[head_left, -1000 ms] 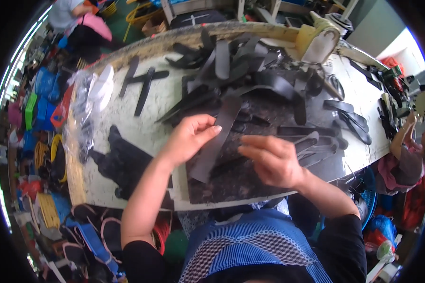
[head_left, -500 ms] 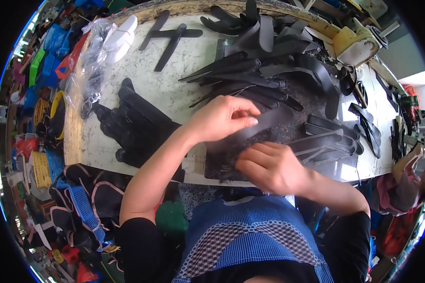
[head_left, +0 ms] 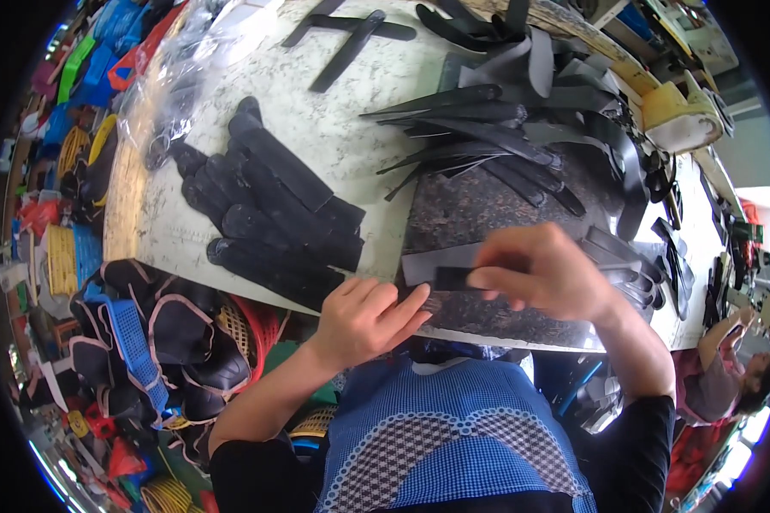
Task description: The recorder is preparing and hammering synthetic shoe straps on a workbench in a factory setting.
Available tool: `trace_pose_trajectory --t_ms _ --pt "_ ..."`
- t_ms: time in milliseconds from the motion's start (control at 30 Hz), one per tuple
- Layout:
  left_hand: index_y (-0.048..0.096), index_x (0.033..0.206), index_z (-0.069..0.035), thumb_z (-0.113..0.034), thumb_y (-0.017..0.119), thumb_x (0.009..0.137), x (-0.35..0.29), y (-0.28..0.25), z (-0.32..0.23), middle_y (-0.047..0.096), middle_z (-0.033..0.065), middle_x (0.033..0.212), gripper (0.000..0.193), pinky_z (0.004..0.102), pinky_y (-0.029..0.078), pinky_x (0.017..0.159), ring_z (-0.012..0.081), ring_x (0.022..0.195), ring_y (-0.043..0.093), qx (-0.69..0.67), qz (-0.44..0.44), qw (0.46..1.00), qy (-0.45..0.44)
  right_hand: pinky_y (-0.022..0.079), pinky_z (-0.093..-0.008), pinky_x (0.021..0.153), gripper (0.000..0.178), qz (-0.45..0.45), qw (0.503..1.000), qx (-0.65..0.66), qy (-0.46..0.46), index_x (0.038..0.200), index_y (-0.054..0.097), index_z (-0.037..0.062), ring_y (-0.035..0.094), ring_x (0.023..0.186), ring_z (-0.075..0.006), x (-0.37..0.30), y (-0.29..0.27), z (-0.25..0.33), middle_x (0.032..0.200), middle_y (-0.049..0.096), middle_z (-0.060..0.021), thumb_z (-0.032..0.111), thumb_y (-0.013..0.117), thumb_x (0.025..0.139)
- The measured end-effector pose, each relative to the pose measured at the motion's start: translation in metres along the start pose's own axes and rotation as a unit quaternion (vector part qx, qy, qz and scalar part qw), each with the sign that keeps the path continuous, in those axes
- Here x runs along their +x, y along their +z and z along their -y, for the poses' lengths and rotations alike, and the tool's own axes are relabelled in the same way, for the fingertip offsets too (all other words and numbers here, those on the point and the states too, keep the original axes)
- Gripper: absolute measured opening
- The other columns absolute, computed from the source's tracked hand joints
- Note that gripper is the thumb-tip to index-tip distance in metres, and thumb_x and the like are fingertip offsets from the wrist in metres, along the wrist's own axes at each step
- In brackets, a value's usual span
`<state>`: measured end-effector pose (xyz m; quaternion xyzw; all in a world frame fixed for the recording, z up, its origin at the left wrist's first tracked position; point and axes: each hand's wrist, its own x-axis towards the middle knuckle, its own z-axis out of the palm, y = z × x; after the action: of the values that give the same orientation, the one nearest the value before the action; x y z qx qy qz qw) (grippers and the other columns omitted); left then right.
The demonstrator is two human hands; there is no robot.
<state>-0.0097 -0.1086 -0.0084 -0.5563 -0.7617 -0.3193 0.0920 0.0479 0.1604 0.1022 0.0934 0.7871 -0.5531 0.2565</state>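
Observation:
My right hand (head_left: 543, 269) is closed on a small black rectangular piece (head_left: 453, 279), pinched between thumb and fingers. The piece hangs over a dark speckled board (head_left: 470, 205) at the front of the table. Just behind the piece, a grey strap-like strip (head_left: 436, 259) lies on the board, partly covered by my right hand. My left hand (head_left: 364, 321) is at the board's near left corner, index finger and thumb stretched out and slightly apart, the tips close to the strip's left end. Nothing shows clearly between them.
Left on the white table (head_left: 308, 145) lies a fanned pile of black straps (head_left: 274, 197). Behind the board are more dark straps (head_left: 479, 128); grey strips (head_left: 624, 261) lie at its right. A yellowish machine part (head_left: 680, 115) stands at the far right. Another person (head_left: 731, 368) is at right.
The view has shifted. My left hand has drawn back from the board's middle to its near edge, letting go of a grey strip. My right hand has moved up over the board and now holds a black piece.

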Motion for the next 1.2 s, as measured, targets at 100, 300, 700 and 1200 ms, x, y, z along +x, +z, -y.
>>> trace_pose_trajectory --t_ms 100,300,700,1200 --pt "0.08 0.115 -0.012 -0.025 0.082 0.086 -0.002 0.001 -0.002 0.046 -0.0014 0.074 0.032 0.0308 0.044 0.057 0.0159 0.063 0.053 0.011 0.01 1.0 -0.014 0.053 -0.029 0.057 0.018 0.026 0.999 -0.037 -0.021 0.097 0.073 -0.0025 0.066 0.061 -0.0122 0.035 0.013 -0.008 0.077 0.073 -0.0068 0.015 0.071 0.099" --pt "0.079 0.121 -0.012 -0.024 0.079 0.089 -0.02 0.009 0.004 0.043 -0.002 0.072 0.034 0.0303 0.043 0.057 0.0151 0.061 0.049 -0.019 -0.014 1.0 -0.014 0.054 -0.0278 0.059 0.02 0.035 0.999 -0.021 0.021 0.097 0.074 -0.0033 0.069 0.063 -0.012 0.053 0.018 -0.017 0.078 0.074 -0.007 0.017 0.072 0.098" --pt "0.077 0.119 -0.004 -0.018 0.075 0.089 -0.004 0.003 0.0 0.065 0.0065 0.102 0.032 0.0351 0.054 0.082 0.0213 0.094 0.066 0.007 -0.014 1.0 -0.006 0.054 -0.037 0.058 0.029 -0.135 0.928 -0.323 -0.125 0.087 0.072 0.0047 0.07 0.06 -0.0265 0.051 0.046 -0.028 0.069 0.07 -0.0109 0.032 0.082 0.09" --pt "0.072 0.131 -0.007 -0.018 0.075 0.089 0.033 0.004 -0.001 0.064 0.0037 0.104 0.043 0.0383 0.049 0.088 0.02 0.099 0.065 0.081 0.073 0.993 0.039 0.059 -0.0251 0.07 0.025 -0.144 0.983 -0.043 0.109 0.098 0.077 -0.0026 0.074 0.076 -0.0123 -0.021 -0.034 -0.066 0.083 0.076 -0.0079 0.022 0.073 0.101"
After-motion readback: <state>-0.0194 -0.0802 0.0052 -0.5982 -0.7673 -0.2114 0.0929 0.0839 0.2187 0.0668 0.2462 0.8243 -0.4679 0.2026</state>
